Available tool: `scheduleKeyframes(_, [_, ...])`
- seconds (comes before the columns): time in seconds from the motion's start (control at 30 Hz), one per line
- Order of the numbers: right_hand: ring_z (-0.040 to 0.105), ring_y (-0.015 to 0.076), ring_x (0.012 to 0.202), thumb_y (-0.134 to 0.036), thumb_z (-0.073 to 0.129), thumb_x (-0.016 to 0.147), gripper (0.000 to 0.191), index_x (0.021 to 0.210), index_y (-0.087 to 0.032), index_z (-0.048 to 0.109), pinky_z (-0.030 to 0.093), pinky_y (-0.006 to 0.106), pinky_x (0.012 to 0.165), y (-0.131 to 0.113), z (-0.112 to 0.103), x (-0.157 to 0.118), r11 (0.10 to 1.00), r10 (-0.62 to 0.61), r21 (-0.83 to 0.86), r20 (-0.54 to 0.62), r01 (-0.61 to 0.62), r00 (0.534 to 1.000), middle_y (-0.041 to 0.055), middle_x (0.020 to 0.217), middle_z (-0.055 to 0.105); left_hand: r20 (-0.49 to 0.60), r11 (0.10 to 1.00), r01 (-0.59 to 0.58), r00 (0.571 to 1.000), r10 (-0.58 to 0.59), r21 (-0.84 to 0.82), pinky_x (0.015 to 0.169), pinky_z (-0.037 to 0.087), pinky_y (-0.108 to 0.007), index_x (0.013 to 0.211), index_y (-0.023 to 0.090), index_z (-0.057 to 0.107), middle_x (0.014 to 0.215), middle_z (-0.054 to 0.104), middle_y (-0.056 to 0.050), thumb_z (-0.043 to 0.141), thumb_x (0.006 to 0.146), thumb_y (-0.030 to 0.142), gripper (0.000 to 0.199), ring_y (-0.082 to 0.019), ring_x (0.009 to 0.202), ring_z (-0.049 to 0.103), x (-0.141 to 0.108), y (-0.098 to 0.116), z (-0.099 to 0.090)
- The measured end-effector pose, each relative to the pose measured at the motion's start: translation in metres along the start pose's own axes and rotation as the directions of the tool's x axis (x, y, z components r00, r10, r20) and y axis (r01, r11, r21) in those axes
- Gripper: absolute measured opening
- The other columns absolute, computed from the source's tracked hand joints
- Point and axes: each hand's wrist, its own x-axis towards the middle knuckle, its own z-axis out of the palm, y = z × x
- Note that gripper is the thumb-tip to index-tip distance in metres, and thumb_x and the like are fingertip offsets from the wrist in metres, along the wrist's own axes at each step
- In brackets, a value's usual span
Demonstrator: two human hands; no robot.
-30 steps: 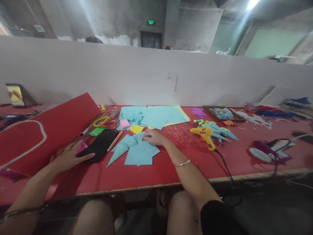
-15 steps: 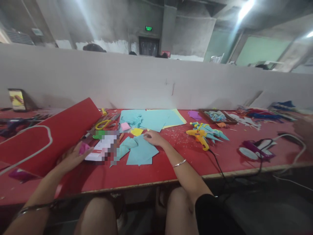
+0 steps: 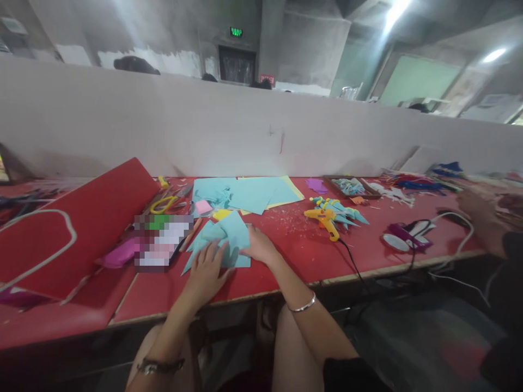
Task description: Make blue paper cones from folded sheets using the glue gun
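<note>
My left hand (image 3: 207,271) lies with its fingers apart over the lower left of some light blue paper pieces. At the right edge of a light blue paper sheet (image 3: 237,231), my right hand (image 3: 261,246) pinches it, its fingertips partly hidden. The sheet looks slightly raised, overlapping folded light blue pieces (image 3: 198,240) to its left. Just beyond it is a small yellow paper piece (image 3: 221,214), with a pink pad of paper (image 3: 202,207) behind.
A yellow glue gun (image 3: 324,220) lies right, beside light blue paper cones (image 3: 347,212). Larger blue sheets (image 3: 255,193) lie at the back. Left are yellow-handled scissors (image 3: 163,205), a magenta object (image 3: 120,253) and a red board (image 3: 102,218). Another person's arm (image 3: 482,223) is far right.
My left hand has left the magenta object and come right, onto the blue papers. My right hand has moved to the sheet's right edge, and the sheet has turned. The view has shifted right.
</note>
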Motion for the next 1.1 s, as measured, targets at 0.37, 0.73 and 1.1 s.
scheduleKeyframes(0.37, [0.049, 0.0169, 0.113, -0.016, 0.043, 0.075, 0.051, 0.126, -0.022, 0.039, 0.038, 0.032, 0.094, 0.057, -0.021, -0.043, 0.862, 0.067, 0.500, -0.273, 0.082, 0.960, 0.0048, 0.128, 0.049, -0.008, 0.994, -0.050, 0.999, 0.050, -0.095, 0.096, 0.036, -0.043, 0.108, 0.022, 0.056, 0.123, 0.052, -0.009, 0.039, 0.084, 0.041, 0.036, -0.026, 0.116, 0.044, -0.008, 0.005, -0.007])
scheduleKeyframes(0.73, [0.059, 0.0163, 0.083, -0.028, 0.033, 0.083, 0.037, 0.107, -0.020, 0.061, 0.045, 0.029, 0.078, 0.071, -0.024, -0.094, 0.903, 0.043, 0.426, -0.207, 0.050, 0.977, 0.0036, 0.085, 0.066, 0.188, 0.998, -0.039, 0.981, 0.049, -0.059, 0.103, 0.026, -0.046, 0.125, 0.025, 0.046, 0.136, 0.043, -0.005, 0.035, 0.085, 0.038, 0.043, -0.023, 0.123, 0.041, 0.001, 0.008, -0.007])
scheduleKeyframes(1.1, [0.055, 0.0186, 0.104, -0.011, 0.043, 0.065, 0.042, 0.102, -0.020, 0.061, 0.042, 0.033, 0.091, 0.068, -0.025, -0.100, 0.894, 0.050, 0.410, -0.488, 0.179, 0.871, 0.0044, 0.107, 0.063, 0.183, 0.999, -0.033, 0.982, 0.037, -0.029, 0.105, 0.022, -0.047, 0.127, 0.025, 0.045, 0.137, 0.041, -0.005, 0.033, 0.086, 0.037, 0.044, -0.023, 0.125, 0.038, 0.000, 0.012, -0.009])
